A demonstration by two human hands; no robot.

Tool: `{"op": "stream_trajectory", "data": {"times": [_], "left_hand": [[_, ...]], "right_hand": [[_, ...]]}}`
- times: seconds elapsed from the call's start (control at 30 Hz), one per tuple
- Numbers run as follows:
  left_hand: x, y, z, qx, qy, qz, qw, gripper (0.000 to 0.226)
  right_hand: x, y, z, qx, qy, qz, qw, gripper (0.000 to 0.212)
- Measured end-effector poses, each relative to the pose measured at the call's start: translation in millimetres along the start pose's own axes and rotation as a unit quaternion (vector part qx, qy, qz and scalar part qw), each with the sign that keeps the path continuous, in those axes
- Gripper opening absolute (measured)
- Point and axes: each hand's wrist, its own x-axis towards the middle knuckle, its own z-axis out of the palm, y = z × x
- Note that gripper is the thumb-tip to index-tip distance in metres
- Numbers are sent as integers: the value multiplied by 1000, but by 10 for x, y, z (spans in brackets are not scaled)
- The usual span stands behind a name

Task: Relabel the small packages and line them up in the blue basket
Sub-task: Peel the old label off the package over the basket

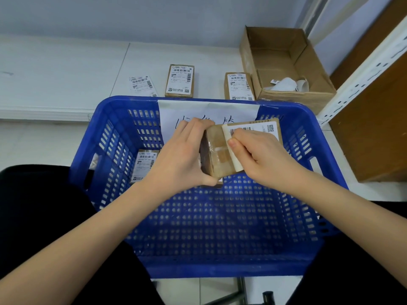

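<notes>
Brown package (217,156), label (248,130) half-peeled

An open cardboard box (286,62) holding crumpled white paper scraps (288,83) is seen on the white surface (55,73) at the far right, beside a perforated white metal upright (363,71) and a brown wooden panel (374,137).

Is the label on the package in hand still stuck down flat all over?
No. The right hand pinches the label with its near part lifted off the package, which the left hand grips over the blue basket.
</notes>
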Motion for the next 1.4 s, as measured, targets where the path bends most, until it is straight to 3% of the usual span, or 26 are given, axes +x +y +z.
{"op": "stream_trajectory", "data": {"times": [0.33, 0.57, 0.8, 0.9, 1.1, 1.4], "left_hand": [[-13, -44, -7, -18, -2, 0, 1000, 95], [-32, -36, 48, -10, -7, -9, 1000, 93], [-85, 115, 244, 173, -29, -29, 984, 98], [-88, 80, 313, 181, -27, -26, 983, 93], [-62, -16, 261, 171, -15, -11, 985, 106], [-52, -27, 201, 145, 4, 18, 989, 95]], "right_hand": [[-18, -33, -43, 52, -24, 27, 998, 29], [-8, -37, -63, 27, -46, 5, 999, 30], [-26, -126, 121, -11, -92, 36, 995, 30], [-24, -168, 158, -3, -120, 50, 992, 27], [-24, -119, 131, 64, -83, 60, 993, 36], [-87, -109, 119, 120, -39, 44, 991, 28]]}}
